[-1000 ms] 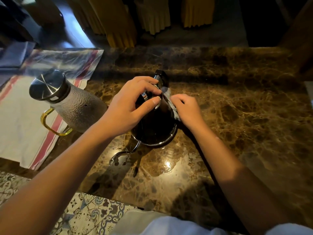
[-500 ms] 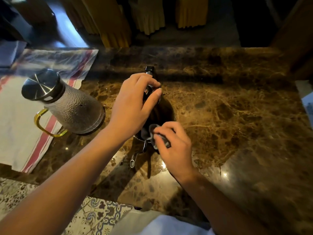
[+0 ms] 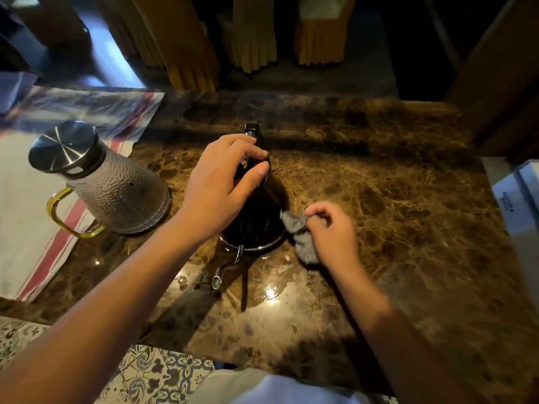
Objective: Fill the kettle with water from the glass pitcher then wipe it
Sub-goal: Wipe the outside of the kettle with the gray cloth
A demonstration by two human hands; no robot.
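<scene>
Kettle [image 3: 256, 225]: upright on the tabletop [image 3: 379, 199], just right of the pitcher [image 3: 116, 196]
Left hand [image 3: 221, 182]: fingers curled round the kettle's top
Right hand [image 3: 332, 231]: pinching a grey cloth [image 3: 300, 234] against the kettle's lower right side

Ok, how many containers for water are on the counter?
2: the pitcher stands at left beside the striped towel, and the kettle sits mid-counter under the left hand.
</scene>
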